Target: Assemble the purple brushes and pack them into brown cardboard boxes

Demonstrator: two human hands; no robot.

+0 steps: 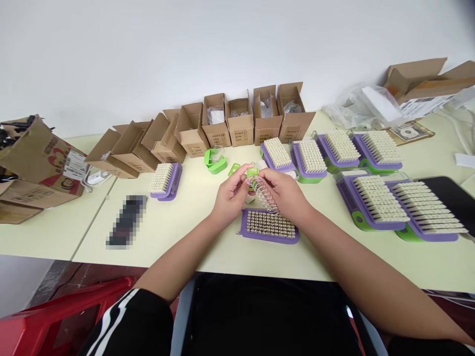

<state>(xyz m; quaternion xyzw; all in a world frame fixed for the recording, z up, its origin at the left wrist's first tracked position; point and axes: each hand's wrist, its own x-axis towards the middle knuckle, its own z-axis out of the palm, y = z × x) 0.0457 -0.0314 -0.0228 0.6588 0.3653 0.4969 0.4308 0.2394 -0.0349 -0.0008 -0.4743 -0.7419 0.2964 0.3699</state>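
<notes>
Obs. 1: my own arms and clothing, seen from the head camera.

My left sleeve (126, 321) is black fabric with white stripes (108, 322) running along it, apparently three, though the frame edge cuts them off. Below its hem, my left forearm (178, 259) is bare down to my left hand (232, 195). My right forearm (356, 272) and right hand (285, 193) are bare too. My right sleeve (426, 348) appears only as a dark strip at the bottom edge, too cropped to read any markings. A black garment (260, 316) covers my front, plain where visible; I cannot tell from this angle whether it is top or trousers.
</notes>
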